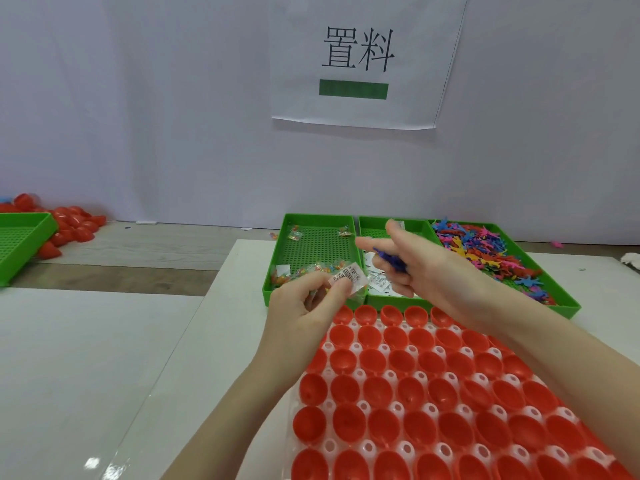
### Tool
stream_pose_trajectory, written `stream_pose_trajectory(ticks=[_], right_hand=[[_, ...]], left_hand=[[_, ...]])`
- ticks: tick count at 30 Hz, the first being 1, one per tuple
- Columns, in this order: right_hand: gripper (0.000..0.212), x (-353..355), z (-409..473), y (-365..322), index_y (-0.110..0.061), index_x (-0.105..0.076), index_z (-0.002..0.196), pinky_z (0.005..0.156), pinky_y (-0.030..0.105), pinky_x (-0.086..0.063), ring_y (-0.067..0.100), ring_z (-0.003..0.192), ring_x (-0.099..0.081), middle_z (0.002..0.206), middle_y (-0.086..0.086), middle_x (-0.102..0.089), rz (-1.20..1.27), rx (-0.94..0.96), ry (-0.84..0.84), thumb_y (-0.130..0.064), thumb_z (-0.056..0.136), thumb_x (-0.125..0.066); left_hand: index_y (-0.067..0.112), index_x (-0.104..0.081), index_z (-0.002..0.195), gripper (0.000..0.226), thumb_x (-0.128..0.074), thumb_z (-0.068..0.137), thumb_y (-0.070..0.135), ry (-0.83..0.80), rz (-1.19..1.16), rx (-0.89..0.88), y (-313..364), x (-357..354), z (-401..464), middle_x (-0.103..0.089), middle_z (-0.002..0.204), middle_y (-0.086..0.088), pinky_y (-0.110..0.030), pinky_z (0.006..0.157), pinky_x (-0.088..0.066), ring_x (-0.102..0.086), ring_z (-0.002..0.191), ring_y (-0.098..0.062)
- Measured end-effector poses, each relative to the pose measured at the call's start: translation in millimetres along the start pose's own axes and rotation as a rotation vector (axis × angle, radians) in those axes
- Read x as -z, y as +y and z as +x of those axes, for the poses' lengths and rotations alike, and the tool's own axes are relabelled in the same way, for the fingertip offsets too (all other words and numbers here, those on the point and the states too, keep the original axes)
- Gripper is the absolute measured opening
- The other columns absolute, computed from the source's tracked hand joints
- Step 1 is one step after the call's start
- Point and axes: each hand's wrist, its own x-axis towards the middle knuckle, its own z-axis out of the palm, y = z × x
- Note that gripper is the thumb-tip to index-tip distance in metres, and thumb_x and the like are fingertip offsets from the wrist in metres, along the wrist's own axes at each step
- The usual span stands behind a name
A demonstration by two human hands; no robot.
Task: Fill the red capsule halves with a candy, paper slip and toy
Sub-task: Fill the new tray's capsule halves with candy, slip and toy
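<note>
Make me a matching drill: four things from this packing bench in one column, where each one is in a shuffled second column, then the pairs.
Things
1. printed paper slip
2. small purple plastic toy
3. heap of multicoloured plastic toys
4. red plastic capsule halves

Places
A. right green tray
B. pinched in the left hand
C. clear dimpled holder
D. held in the right hand

Pairs: 1-B, 2-D, 3-A, 4-C
</note>
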Motion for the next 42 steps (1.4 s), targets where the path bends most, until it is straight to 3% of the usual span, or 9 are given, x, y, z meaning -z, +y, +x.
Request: stream_pose_trajectory(ticks=[3, 5, 8, 13, 18, 21, 26, 36, 42], right_hand=[[0.058, 1, -2, 2, 0.009, -0.042, 0.131, 0.048, 0.016, -0.030, 0.008, 0.049, -0.027, 0.063, 0.003, -0.029, -0.027, 0.060, 0.055, -0.027, 0.086, -0.050], [0.037, 0, -7, -1, -0.010, -0.053, 0.128, 0.058, 0.013, -0.039, 0.002, 0.049, -0.040, 0.058, -0.004, -0.041, -0.047, 0.122, 0.099, -0.010, 0.092, -0.048], [0.043, 2, -12, -3, -0.022, -0.058, 0.114, 0.066, 0.011, -0.049, -0.001, 0.061, -0.058, 0.070, -0.009, -0.064, -0.016, 0.259, 0.173, 0.004, 0.080, -0.063], [0.038, 0, -16, -6, -0.024, -0.070, 0.095, 0.064, 0.013, -0.050, 0.001, 0.060, -0.063, 0.068, -0.014, -0.070, -0.104, 0.212, 0.207, -0.010, 0.062, -0.081], [0.039, -1, -12, -5, -0.027, -0.069, 0.095, 0.069, 0.019, -0.048, -0.002, 0.053, -0.061, 0.059, -0.018, -0.066, -0.179, 0.136, 0.183, -0.014, 0.061, -0.082], [0.023, 0, -13, -8, -0.021, -0.073, 0.080, 0.061, 0.015, -0.052, 0.006, 0.060, -0.067, 0.064, -0.009, -0.071, -0.188, 0.163, 0.117, -0.006, 0.064, -0.080], [0.027, -1, -9, -9, -0.019, -0.074, 0.084, 0.059, 0.019, -0.055, 0.016, 0.063, -0.066, 0.075, -0.003, -0.073, -0.205, 0.132, 0.032, -0.002, 0.064, -0.079], [0.019, -16, 24, -5, -0.019, -0.074, 0.076, 0.074, 0.032, -0.056, 0.021, 0.069, -0.066, 0.076, 0.009, -0.073, -0.256, 0.114, 0.059, 0.000, 0.072, -0.072], [0.017, -34, 53, 23, -0.007, -0.073, 0.090, 0.071, 0.029, -0.051, 0.014, 0.070, -0.057, 0.086, 0.014, -0.071, -0.566, 0.078, 0.109, -0.008, 0.073, -0.073]], left_hand=[[-0.013, -0.046, 0.064, 0.050, -0.059, 0.081, 0.032, 0.005, -0.040, 0.009, 0, 0, 1, -0.036, 0.060, -0.023, -0.028, 0.055, -0.025, -0.033, 0.057, -0.016], [-0.012, -0.048, 0.064, 0.051, -0.065, 0.082, 0.033, 0.002, -0.075, 0.014, 0, 2, 1, -0.037, 0.062, -0.026, -0.027, 0.055, -0.026, -0.033, 0.058, -0.016], [0.003, -0.054, 0.057, 0.038, -0.060, 0.077, 0.035, 0.003, -0.102, 0.025, 1, 2, 1, -0.040, 0.061, -0.023, -0.022, 0.054, -0.029, -0.036, 0.058, -0.013], [0.032, -0.063, 0.056, 0.019, -0.058, 0.071, 0.041, -0.008, -0.074, 0.015, 3, 2, 1, -0.045, 0.053, 0.003, -0.022, 0.053, -0.032, -0.039, 0.054, -0.008], [0.030, -0.065, 0.065, 0.013, -0.066, 0.077, 0.027, -0.032, -0.001, -0.007, 2, 1, 0, -0.052, 0.053, 0.006, -0.029, 0.053, -0.034, -0.042, 0.053, -0.013], [0.027, -0.064, 0.063, 0.013, -0.067, 0.076, 0.025, -0.062, 0.018, -0.009, 3, 7, 3, -0.053, 0.056, -0.016, -0.037, 0.053, -0.035, -0.042, 0.055, -0.031], [0.023, -0.066, 0.060, 0.012, -0.065, 0.062, 0.035, -0.168, -0.046, 0.039, 5, 18, 7, -0.054, 0.063, -0.027, -0.028, 0.057, -0.033, -0.044, 0.059, -0.020], [0.022, -0.071, 0.065, 0.013, -0.068, 0.076, 0.028, -0.030, -0.082, 0.190, -15, 28, 16, -0.061, 0.055, 0.012, -0.005, 0.048, -0.037, -0.052, 0.052, 0.005], [0.016, -0.067, 0.057, 0.042, -0.057, 0.085, 0.045, -0.022, 0.293, 0.419, -49, 35, 16, -0.046, 0.050, 0.011, -0.027, 0.055, -0.028, -0.042, 0.060, -0.013]])
